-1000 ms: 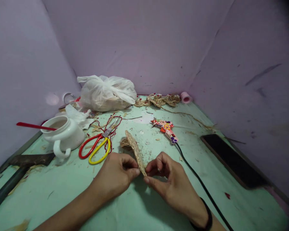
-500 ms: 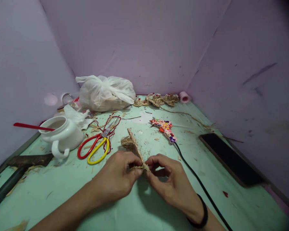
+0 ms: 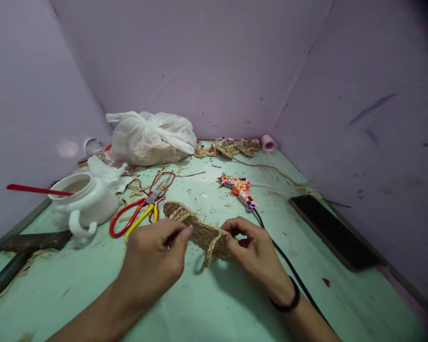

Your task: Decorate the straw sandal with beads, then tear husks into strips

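Observation:
A small slipper-shaped piece of woven straw is held above the table, its broad sole turned toward me. My right hand, with a black band on its wrist, pinches its right end between thumb and fingers. A braided straw strap crosses the sole there, and its loose end hangs down. My left hand is closed in a pinch in front of the middle of the straw piece. Whether anything thin sits between those fingertips is hidden.
Left of my hands lie red-and-yellow-handled scissors, a white pot with a red stick, and a hammer. Behind are a plastic bag and straw pieces. At right are a patterned glue gun with black cord and a phone.
The straw piece has turned from edge-on to showing its broad face. My left hand has moved left, away from the strap end; my right hand keeps its grip. The view has shifted slightly.

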The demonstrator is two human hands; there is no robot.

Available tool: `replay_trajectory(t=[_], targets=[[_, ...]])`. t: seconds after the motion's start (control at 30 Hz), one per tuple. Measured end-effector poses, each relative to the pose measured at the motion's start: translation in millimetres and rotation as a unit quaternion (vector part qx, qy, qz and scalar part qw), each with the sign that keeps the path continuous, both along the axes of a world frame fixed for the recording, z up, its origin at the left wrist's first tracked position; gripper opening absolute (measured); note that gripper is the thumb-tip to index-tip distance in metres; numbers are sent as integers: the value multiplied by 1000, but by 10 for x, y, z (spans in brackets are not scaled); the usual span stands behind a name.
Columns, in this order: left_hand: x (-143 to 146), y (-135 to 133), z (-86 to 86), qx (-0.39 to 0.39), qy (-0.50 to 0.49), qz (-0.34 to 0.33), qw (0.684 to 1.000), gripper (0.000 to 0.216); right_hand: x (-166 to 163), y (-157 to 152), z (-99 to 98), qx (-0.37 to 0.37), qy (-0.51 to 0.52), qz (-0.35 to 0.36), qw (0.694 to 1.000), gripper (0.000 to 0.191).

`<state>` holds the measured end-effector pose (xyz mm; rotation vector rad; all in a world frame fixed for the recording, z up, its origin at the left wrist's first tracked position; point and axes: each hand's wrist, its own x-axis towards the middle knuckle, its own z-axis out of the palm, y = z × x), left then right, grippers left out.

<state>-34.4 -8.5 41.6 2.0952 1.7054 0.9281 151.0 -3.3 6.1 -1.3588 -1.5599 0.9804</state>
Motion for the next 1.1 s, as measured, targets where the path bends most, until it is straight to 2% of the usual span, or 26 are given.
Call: replay_trajectory(t=[0.07,0.1,0.13,0.17,0.23,0.3,0.37,0.47,0.53,0.6,0.67,0.77,1.1], targets=[[-64,9,116,144,38,8,989,18,20,33,37,-31,17,11,999,10],[-88,31,167,159,58,-15,986,24,29,53,59,-45,26,29,998,9],[-100,59,206,135,81,-49,986,28,37,74,78,-56,35,51,997,9],[-98,88,230,77,108,-88,987,30,44,95,91,-62,42,75,994,9],[-58,139,236,-73,160,-141,974,23,59,128,91,-65,59,111,990,11],[11,170,206,-186,200,-151,950,19,81,144,61,-67,91,126,986,23],[71,187,178,-228,219,-148,937,22,111,134,25,-68,129,128,981,40],[111,198,184,-222,232,-153,935,22,128,71,17,-31,100,117,988,39],[119,197,215,-219,243,-165,930,21,92,12,46,35,5,102,994,32],[133,187,248,-217,255,-177,925,21,25,-44,82,105,-88,84,987,29],[158,173,267,-215,268,-186,921,21,-46,-84,104,142,-141,67,978,24],[194,158,253,-197,286,-192,918,22,-103,-109,103,150,-161,53,974,19],[173,119,162,-159,294,-218,917,27,-149,-133,50,123,-103,-6,987,13]])
